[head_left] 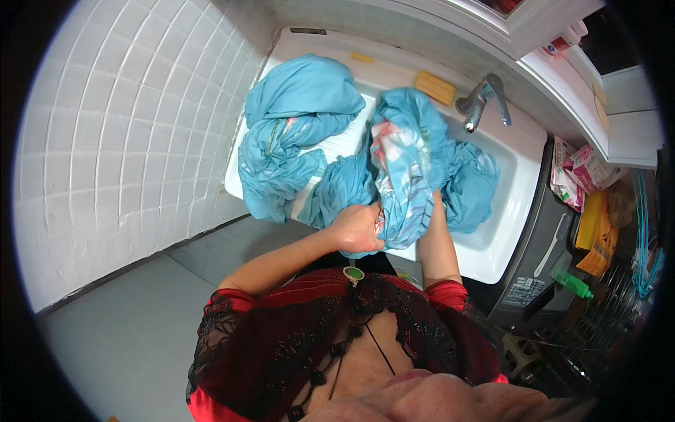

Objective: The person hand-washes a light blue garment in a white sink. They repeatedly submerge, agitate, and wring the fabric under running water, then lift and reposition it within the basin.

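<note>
A large wet-looking blue fabric [406, 158] with white and red printed patches lies bunched across a white ceramic laundry sink [519, 211]. My left hand [358, 229] grips a fold of it near the sink's front edge. The wrist of my right hand [437, 203] goes in behind the raised middle bundle, and the cloth hides its fingers. At the left, a big heap of blue fabric [303, 87] rests over the ridged washboard [337, 145] and hangs past the front rim. Another blue bunch [474, 184] sits in the basin on the right.
A chrome faucet [481, 103] stands at the back right beside a yellow soap bar [435, 88]; a smaller yellow piece [362, 57] lies farther left. White tiled wall [121, 116] borders the left. A dark appliance top [543, 264] at right holds a white brush [551, 245] and packets [588, 169].
</note>
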Demonstrator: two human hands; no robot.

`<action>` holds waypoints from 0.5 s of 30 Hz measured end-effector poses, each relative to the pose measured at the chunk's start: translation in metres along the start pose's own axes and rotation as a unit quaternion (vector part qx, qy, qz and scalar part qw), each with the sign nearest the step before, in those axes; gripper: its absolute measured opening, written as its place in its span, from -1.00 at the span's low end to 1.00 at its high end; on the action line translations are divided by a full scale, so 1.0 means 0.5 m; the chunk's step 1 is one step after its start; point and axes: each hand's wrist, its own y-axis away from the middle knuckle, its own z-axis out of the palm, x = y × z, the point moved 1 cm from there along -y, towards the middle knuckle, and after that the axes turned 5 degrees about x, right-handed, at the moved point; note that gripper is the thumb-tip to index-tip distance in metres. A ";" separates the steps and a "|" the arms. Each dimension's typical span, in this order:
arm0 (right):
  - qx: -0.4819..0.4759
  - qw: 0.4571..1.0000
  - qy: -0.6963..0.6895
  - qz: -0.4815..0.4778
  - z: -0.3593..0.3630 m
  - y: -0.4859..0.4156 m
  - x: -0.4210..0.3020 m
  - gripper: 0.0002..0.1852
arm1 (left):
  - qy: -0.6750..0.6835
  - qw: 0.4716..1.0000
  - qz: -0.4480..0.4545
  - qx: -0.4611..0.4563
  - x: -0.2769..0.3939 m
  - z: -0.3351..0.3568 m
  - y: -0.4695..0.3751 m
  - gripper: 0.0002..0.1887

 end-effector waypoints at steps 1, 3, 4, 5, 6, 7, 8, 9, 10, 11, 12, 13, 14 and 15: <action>0.014 0.999 0.027 -0.012 -0.008 0.002 0.004 -0.45 | 0.017 0.999 -0.039 0.008 -0.010 0.007 0.000 -0.28; 0.045 0.994 0.092 -0.035 -0.032 0.003 0.010 -0.44 | 0.087 0.992 -0.090 -0.014 -0.041 0.005 -0.001 -0.10; 0.056 0.988 0.137 -0.052 -0.047 -0.002 0.012 -0.43 | 0.149 0.985 -0.089 0.014 -0.056 -0.003 0.005 -0.10; 0.066 0.978 0.186 -0.070 -0.064 -0.005 0.012 -0.43 | 0.211 0.973 -0.079 0.047 -0.069 -0.015 0.015 -0.10; 0.072 0.963 0.244 -0.093 -0.080 -0.020 0.012 -0.42 | 0.280 0.956 -0.051 0.067 -0.074 -0.025 0.011 -0.09; 0.073 0.940 0.312 -0.120 -0.096 -0.038 0.013 -0.41 | 0.304 0.948 -0.010 0.097 -0.080 -0.042 0.016 -0.11; 0.068 0.912 0.377 -0.148 -0.109 -0.065 0.014 -0.41 | 0.327 0.938 0.011 0.114 -0.087 -0.065 0.020 -0.12; 0.062 0.882 0.434 -0.174 -0.123 -0.094 0.014 -0.40 | 0.351 0.927 0.030 0.131 -0.089 -0.085 0.022 -0.12; 0.051 0.849 0.489 -0.191 -0.137 -0.118 0.014 -0.39 | 0.378 0.915 0.025 0.141 -0.088 -0.101 0.027 -0.14; 0.042 0.818 0.536 -0.205 -0.149 -0.140 0.016 -0.39 | 0.405 0.901 0.021 0.153 -0.088 -0.117 0.029 -0.15; 0.017 0.805 0.544 -0.236 -0.158 -0.156 0.018 -0.38 | 0.441 0.879 0.048 0.174 -0.084 -0.125 0.030 -0.16; 0.038 0.759 0.611 -0.224 -0.166 -0.165 0.024 -0.37 | 0.459 0.872 -0.002 0.168 -0.082 -0.127 0.029 -0.17; 0.048 0.729 0.645 -0.224 -0.172 -0.169 0.033 -0.37 | 0.486 0.856 -0.018 0.172 -0.081 -0.127 0.026 -0.18; 0.076 0.680 0.698 -0.213 -0.178 -0.175 0.038 -0.36 | 0.517 0.837 -0.013 0.179 -0.081 -0.123 0.024 -0.19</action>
